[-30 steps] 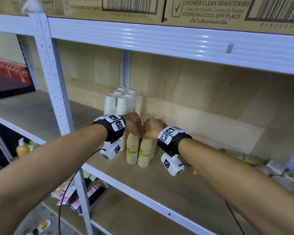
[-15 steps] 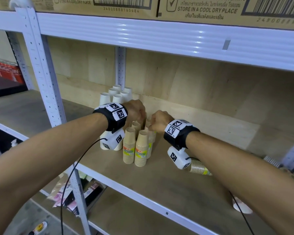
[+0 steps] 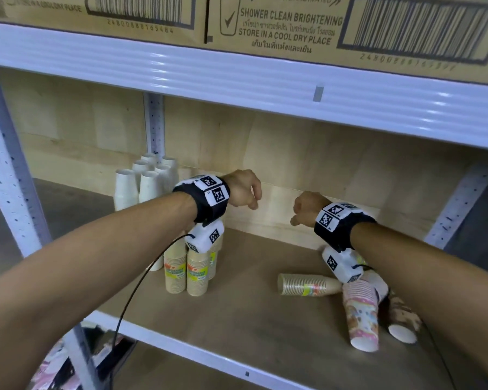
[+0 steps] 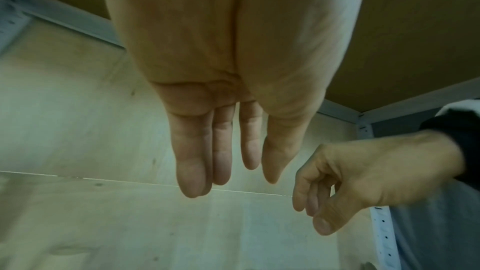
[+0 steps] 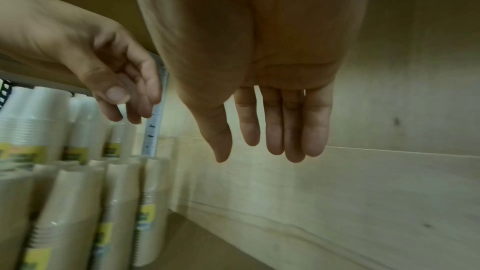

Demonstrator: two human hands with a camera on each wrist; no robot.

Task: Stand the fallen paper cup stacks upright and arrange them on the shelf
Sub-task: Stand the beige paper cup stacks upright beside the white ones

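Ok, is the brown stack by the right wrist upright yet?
No. The brown stack lies on its side on the shelf, rims pointing left.

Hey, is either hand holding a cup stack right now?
No, the left hand and right hand both hang empty above the shelf, with the brown cup stack lying untouched below.

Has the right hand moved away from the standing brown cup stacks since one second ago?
Yes. The right hand has lifted off the brown cup stacks and moved right; it hangs empty above the shelf board.
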